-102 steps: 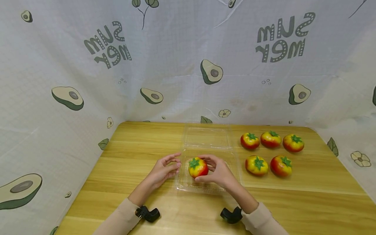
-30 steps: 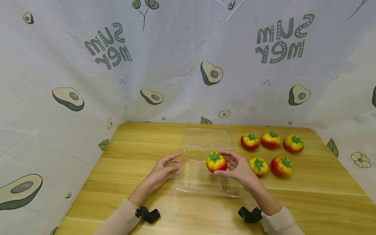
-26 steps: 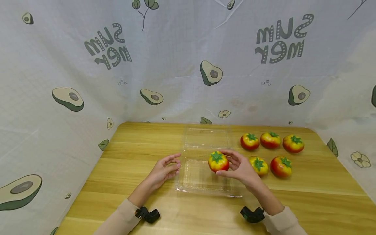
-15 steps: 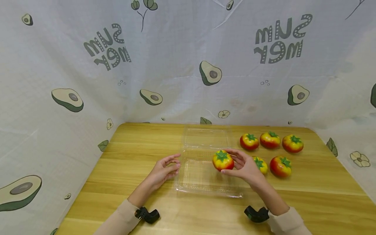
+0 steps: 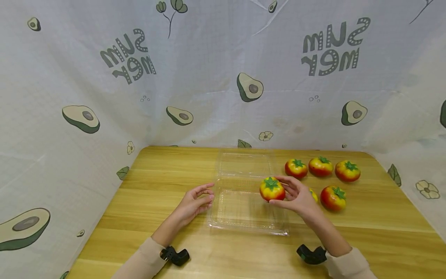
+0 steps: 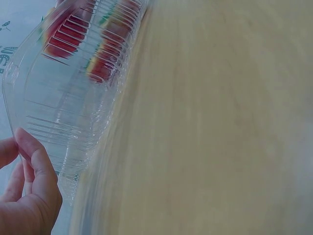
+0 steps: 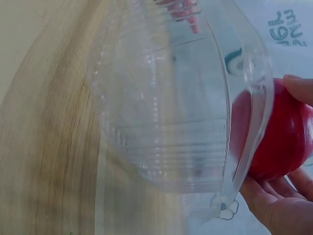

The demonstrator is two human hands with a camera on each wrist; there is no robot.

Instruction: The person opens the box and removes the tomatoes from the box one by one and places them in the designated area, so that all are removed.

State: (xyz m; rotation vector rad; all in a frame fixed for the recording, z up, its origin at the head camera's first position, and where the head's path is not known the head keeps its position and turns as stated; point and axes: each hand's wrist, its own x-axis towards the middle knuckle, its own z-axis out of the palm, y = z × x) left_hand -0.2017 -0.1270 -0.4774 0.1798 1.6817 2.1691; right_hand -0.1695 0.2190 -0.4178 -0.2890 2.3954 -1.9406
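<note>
My right hand (image 5: 301,197) holds a red-and-yellow persimmon (image 5: 271,192) with a green leafy top, raised over the right side of a clear plastic clamshell container (image 5: 244,228). In the right wrist view, fingers and thumb wrap the smooth red underside of the persimmon (image 7: 288,139), which partly shows through the container's rim. The container's lid (image 5: 245,162) lies folded back, away from me. On the left, my left hand (image 5: 195,203) is at the container's side edge. The left wrist view shows this hand (image 6: 36,196) pinching the rim between thumb and finger.
Right of the container, three persimmons (image 5: 320,166) form a back row. Closer to me sits another persimmon (image 5: 333,198), and one more (image 5: 314,195) is mostly hidden behind my right hand. A printed cloth (image 5: 209,69) hangs behind the wooden table (image 5: 160,174).
My right hand has carried the persimmon rightward and slightly back, from the middle of the container to its right side. The left hand and container have stayed in place.
</note>
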